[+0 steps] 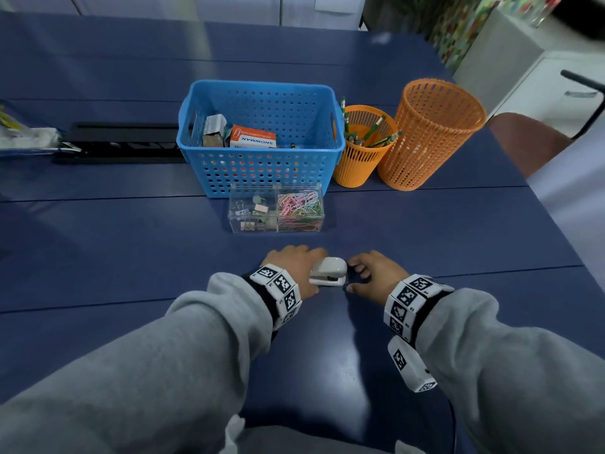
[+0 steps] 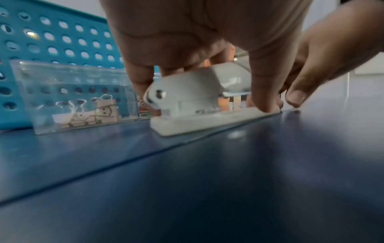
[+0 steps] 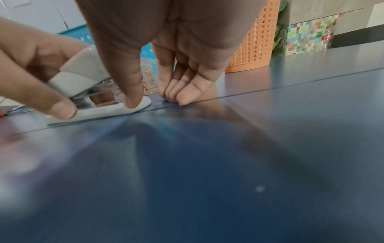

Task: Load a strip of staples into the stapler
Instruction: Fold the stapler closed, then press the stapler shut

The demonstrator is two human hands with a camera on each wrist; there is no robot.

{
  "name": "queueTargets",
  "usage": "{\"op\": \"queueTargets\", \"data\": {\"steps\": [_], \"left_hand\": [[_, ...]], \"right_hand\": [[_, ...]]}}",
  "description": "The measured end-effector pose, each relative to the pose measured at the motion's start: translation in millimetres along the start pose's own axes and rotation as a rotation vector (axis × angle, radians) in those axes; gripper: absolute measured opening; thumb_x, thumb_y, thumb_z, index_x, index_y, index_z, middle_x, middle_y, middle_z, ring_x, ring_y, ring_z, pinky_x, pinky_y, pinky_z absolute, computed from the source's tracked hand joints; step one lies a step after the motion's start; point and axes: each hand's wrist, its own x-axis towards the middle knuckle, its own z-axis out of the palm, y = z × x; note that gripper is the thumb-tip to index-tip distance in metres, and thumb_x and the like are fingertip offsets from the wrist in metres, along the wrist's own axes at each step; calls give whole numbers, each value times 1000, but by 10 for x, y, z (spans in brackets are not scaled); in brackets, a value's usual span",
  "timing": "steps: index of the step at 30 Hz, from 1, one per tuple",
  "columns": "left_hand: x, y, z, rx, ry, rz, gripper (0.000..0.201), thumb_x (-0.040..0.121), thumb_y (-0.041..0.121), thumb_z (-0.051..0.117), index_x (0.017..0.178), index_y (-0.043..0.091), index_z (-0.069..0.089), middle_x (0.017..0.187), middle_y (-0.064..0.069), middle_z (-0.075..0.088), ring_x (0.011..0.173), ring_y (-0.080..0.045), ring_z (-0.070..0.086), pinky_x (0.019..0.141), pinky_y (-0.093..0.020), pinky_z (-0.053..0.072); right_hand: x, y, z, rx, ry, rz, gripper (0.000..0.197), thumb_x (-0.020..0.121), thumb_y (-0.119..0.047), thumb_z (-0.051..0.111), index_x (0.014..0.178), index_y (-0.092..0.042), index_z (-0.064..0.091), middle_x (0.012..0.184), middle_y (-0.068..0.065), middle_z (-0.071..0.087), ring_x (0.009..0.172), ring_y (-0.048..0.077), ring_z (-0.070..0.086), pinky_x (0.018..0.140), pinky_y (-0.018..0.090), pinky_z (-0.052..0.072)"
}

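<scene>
A small white stapler (image 1: 328,275) sits flat on the dark blue surface (image 1: 131,244), just in front of a clear box of clips (image 1: 276,208). The left hand (image 1: 294,270) grips the stapler from above, fingers curled over its top and thumb at its near side. The right hand (image 1: 376,273) is at the stapler's front end: its thumb (image 3: 129,92) presses on the tip of the base, while the other fingers (image 3: 187,92) curl down to the surface just beside it, seemingly holding nothing, though the view is blurred. Behind stand a blue basket (image 1: 262,93) and two orange mesh cups (image 1: 435,132).
</scene>
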Motion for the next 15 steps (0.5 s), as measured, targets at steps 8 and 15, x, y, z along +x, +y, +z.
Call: {"op": "queueTargets", "data": {"steps": [8,15], "left_hand": [[-43,-42,-36,43,-39,-66,35,87,29,55,116,13,44,123,-11,50,115,-33,47,92,-48,44],[-247,6,-358,-147,128,82,33,84,25,61,111,12,48,120,-9,50,113,-29,45,94,-41,42]], "right_hand": [[-53,-97,-35,163,-102,-18,62,74,-40,71,127,-20,46,119,1,51,106,15,52,95,27,41],[-54,-454,-307,371,-120,-101,20,82,-47,58,88,-27,62,82,-2,61,63,16,58,64,29,51]]}}
